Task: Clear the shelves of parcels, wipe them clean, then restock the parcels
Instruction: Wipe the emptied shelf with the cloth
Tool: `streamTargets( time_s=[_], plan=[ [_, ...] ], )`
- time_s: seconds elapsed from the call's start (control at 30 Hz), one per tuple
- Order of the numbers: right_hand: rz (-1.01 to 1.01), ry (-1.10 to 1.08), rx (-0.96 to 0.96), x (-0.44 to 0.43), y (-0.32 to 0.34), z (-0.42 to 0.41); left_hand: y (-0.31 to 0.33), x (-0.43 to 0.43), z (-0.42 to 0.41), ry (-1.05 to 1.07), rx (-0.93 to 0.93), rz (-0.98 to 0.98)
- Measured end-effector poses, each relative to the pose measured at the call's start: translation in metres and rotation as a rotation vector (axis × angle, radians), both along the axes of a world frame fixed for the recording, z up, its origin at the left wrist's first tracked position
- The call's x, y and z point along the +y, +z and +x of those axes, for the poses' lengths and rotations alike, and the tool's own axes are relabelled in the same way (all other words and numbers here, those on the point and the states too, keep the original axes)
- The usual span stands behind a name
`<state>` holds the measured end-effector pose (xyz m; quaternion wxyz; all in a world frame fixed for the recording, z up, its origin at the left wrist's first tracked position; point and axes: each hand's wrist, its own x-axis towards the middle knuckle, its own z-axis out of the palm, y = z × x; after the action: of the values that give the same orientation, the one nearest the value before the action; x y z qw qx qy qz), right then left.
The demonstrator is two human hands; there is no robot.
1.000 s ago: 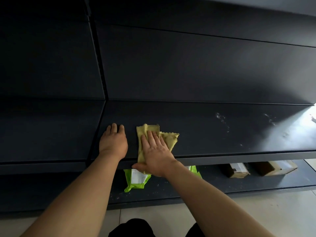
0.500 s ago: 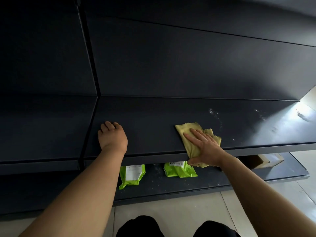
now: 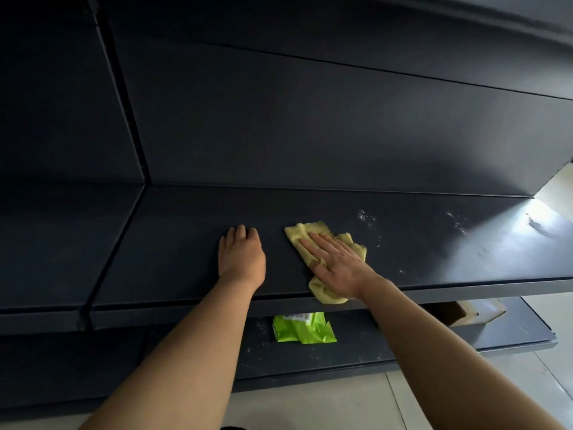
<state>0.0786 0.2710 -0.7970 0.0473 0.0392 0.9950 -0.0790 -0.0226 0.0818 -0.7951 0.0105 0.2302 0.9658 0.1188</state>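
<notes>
Shelf point(image 3: 310, 212) surface, dark and cleared of parcels, runs across the middle of the frame, with pale dust specks point(image 3: 367, 217) right of centre. A yellow cloth point(image 3: 310, 235) lies on it near the front edge, one corner drooping over. The right hand point(image 3: 336, 262) presses it flat, grip open with fingers spread, likely to spread pressure while wiping. The left hand point(image 3: 242, 256), fingers curled and gripping nothing, rests just beside it, seemingly as a brace. Below, a green parcel point(image 3: 302, 328) and a cardboard box point(image 3: 465, 311) wait on the bottom shelf point(image 3: 511, 330).
</notes>
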Motion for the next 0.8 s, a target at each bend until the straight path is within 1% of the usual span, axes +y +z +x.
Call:
streamTargets(
  time_s=[0.07, 0.17, 0.23, 0.3, 0.37, 0.47, 0.6, 0.67, 0.8],
  plan=[
    [0.004, -0.046, 0.011, 0.028, -0.002, -0.001, -0.006, 0.007, 0.002, 0.023, -0.002, 0.018],
    [0.024, -0.184, -0.008, 0.065, -0.001, -0.007, -0.018, 0.010, 0.001, 0.050, 0.025, 0.051],
    [0.065, -0.226, 0.024, 0.069, -0.001, -0.021, -0.024, 0.012, 0.000, 0.062, 0.046, 0.051],
    [0.079, -0.137, 0.086, 0.054, -0.002, -0.042, -0.027, 0.014, -0.002, 0.068, 0.061, 0.051],
    [0.002, -0.013, 0.111, 0.033, -0.004, -0.068, -0.028, 0.015, -0.003, 0.069, 0.078, 0.051],
    [-0.079, 0.095, 0.060, 0.010, -0.002, -0.108, -0.030, 0.016, -0.002, 0.076, 0.085, 0.046],
    [-0.036, 0.137, 0.004, 0.004, 0.001, -0.145, -0.032, 0.015, -0.005, 0.080, 0.088, 0.040],
    [0.016, 0.102, 0.002, 0.015, 0.000, -0.154, -0.033, 0.016, -0.006, 0.084, 0.086, 0.037],
    [0.002, -0.112, 0.020, 0.058, -0.004, -0.153, -0.035, 0.016, -0.005, 0.100, 0.085, 0.038]
  ],
)
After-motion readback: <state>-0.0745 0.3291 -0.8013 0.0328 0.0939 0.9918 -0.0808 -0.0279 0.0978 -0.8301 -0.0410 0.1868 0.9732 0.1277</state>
